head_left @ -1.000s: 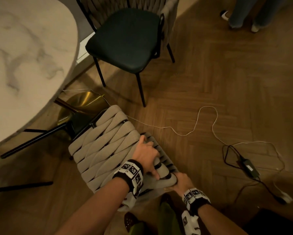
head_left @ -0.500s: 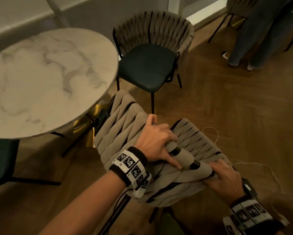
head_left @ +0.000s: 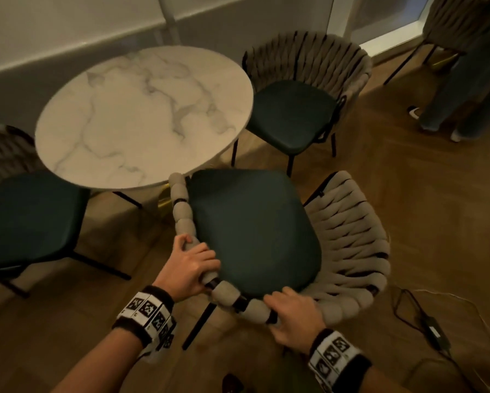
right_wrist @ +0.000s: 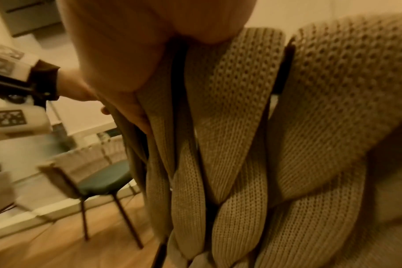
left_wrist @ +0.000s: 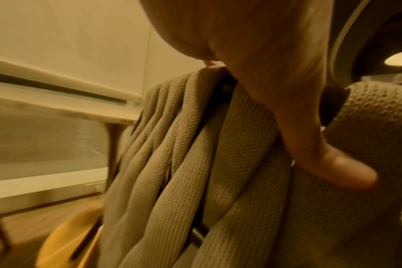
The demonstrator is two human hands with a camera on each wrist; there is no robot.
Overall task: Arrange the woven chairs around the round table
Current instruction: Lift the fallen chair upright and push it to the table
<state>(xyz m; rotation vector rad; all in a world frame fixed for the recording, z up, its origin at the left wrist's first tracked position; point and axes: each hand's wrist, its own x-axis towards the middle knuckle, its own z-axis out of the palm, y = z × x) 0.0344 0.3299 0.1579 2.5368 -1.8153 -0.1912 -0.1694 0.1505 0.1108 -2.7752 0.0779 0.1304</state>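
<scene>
Chair stands upright at the table's five o'clock edge, seat showing. Left hand wraps its woven rim at eight o'clock; right hand curls over the rim at six.

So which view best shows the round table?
Head view: the round table shows whole, with its marble top. The left wrist view catches only a blurred pale edge that may be it; the right wrist view shows nothing clearly identifiable as it.
</scene>
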